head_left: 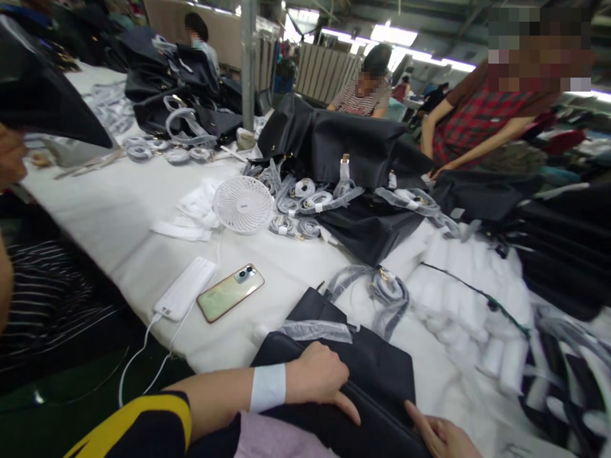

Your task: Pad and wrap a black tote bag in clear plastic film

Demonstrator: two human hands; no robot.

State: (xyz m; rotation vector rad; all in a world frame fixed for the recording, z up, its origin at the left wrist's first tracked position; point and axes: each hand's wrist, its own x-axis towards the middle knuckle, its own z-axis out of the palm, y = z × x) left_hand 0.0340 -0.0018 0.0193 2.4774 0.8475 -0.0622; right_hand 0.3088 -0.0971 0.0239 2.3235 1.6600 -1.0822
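Observation:
A black leather-like bag (377, 362) lies at the near edge of the table in front of me, with a strip of clear plastic wrap (317, 331) across its upper part. My left hand (317, 375), with a pale band around the wrist, rests on the bag; its fingers are curled against the black material and the thumb points down to the right. At the bag's right edge, my right hand (442, 432) pinches the side, partly cut off by the frame. Just beyond the bag is a plastic-wrapped strap (389, 292) in a coil.
A phone (231, 292), a white power bank (186, 289) with cables and a white fan (243, 205) are left of the bag. Wrapped white rolls (477, 299) lie right. Black bags (353, 146) and coiled straps stand behind. Other people work around the table.

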